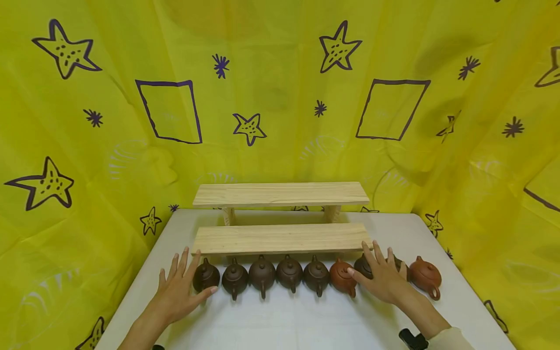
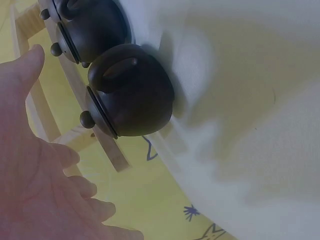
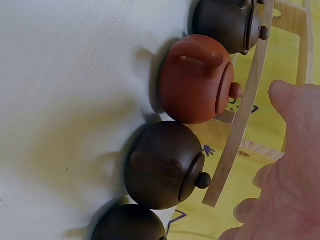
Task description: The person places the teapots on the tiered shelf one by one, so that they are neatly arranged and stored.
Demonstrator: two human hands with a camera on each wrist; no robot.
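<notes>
Several small teapots stand in a row on the white table, lids up and handles toward me. My left hand [image 1: 175, 290], fingers spread, is over the left end of the row, nearest a dark brown teapot [image 1: 206, 276]; the left wrist view shows that dark teapot [image 2: 132, 92] apart from the palm. My right hand [image 1: 385, 279] is spread over the right part, partly hiding a dark teapot [image 1: 363, 267] and another behind its fingers. Beside its thumb sits a reddish teapot [image 1: 340, 277], and a second reddish teapot [image 1: 425, 277] ends the row. Neither hand holds anything.
Behind the teapots stands a two-step wooden rack, with a lower shelf [image 1: 282, 238] and a higher back shelf [image 1: 280, 193]. Yellow curtains [image 1: 280, 97] with drawn stars surround the white table [image 1: 280, 325] at the back and sides.
</notes>
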